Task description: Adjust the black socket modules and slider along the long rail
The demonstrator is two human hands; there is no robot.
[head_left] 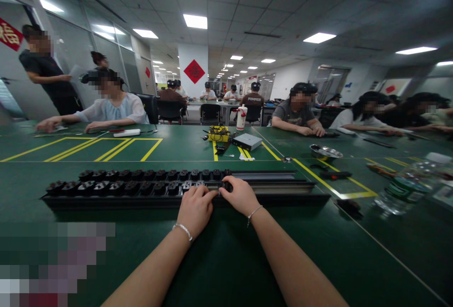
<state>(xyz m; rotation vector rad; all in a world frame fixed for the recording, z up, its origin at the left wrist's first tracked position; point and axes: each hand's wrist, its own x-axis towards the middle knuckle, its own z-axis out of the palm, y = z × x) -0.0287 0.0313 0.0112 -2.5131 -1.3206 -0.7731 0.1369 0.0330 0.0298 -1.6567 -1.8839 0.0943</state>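
The fingers (204,193) of the left hand (195,207) are bending slightly over the near black rail (141,203); I cannot tell whether they are gripping anything. The right hand's (243,197) thumb and fingertips are nearly closing, pinching a small black block (227,185). Left of the fingers, a row of dark blocks (116,187) is sitting in that rail, and another row is filling the far rail (264,174) behind it. Beyond the fingers, a cable-topped yellow box (214,133) is lying; to their right, a metal bowl (326,151), then a bottle (398,191), are standing.
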